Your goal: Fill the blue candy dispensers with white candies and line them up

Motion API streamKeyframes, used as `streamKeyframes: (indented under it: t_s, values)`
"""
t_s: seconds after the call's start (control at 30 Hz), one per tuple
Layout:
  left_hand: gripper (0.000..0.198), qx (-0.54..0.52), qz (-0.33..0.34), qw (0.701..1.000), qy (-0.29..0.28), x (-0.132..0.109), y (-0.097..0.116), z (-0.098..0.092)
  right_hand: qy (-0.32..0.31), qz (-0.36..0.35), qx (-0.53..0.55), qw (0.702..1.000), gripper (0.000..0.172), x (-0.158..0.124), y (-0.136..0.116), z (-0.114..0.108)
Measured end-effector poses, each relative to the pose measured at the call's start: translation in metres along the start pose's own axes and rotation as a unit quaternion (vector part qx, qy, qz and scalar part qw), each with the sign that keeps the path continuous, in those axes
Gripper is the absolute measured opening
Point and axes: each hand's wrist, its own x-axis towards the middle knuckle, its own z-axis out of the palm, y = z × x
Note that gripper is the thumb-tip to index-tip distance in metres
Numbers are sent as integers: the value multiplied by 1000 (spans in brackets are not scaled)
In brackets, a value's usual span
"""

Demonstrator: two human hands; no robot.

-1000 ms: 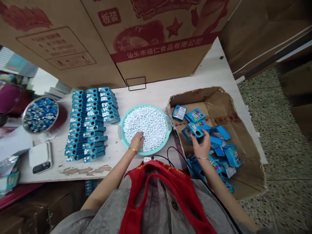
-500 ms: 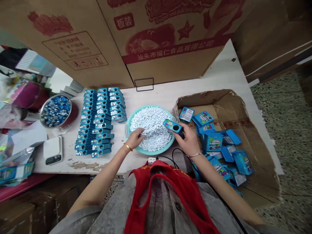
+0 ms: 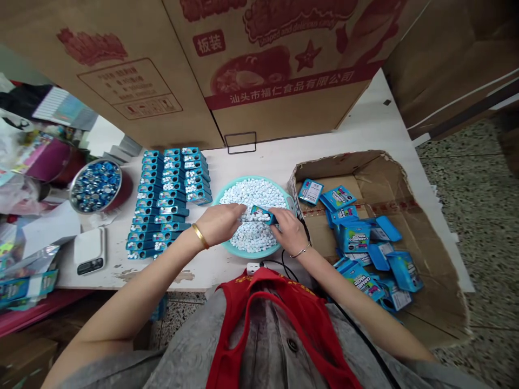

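Observation:
A small blue candy box (image 3: pixel 259 212) is in my right hand (image 3: pixel 290 232), fingers closed on its right end, over the bowl. White candies show on the box's top, by its opening. My left hand (image 3: pixel 221 222), with a gold bangle at the wrist, is at the bowl's left side. Its fingers are pinched together near the box's left end; what they hold, if anything, is hidden. Below both hands, small white candies (image 3: pixel 253 189) fill a turquoise bowl (image 3: pixel 230 249).
Rows of filled blue boxes (image 3: pixel 172 186) stand to the left. Beyond them are a metal bowl of blue wrapped pieces (image 3: pixel 97 186) and a white scale (image 3: pixel 90 248). A cut-down carton (image 3: pixel 389 189) with loose blue boxes sits right. Large cartons (image 3: pixel 279 116) line the back.
My right hand has brought the blue box left over the candies, and white candies now show at its opening. My left hand has risen from the candies to beside the box.

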Motion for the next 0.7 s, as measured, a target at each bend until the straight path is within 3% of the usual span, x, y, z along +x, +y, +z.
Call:
streamKeyframes:
  t_s: [0.13,0.23,0.37,0.47,0.57,0.63,0.7]
  values:
    - [28,89,-20,995,-28,1,30,-24,-1,-5,8,1000,41,0,0,3]
    - [25,114,-6,993,-26,-1,42,-31,3,-9,9,1000,40,-1,0,4]
    - [22,87,-11,996,27,-11,24,-19,10,4,22,1000,39,-2,4,1]
    - [24,32,-77,994,72,-19,-14,18,28,51,75,995,34,-1,12,-3]
    - [24,9,-163,986,21,-15,-47,76,52,134,162,976,37,2,26,-1]
    - [25,-18,-189,982,-20,0,-52,115,51,186,218,957,38,5,35,7]
    - [27,-68,-190,979,-5,23,-44,146,41,220,256,941,36,7,43,17]
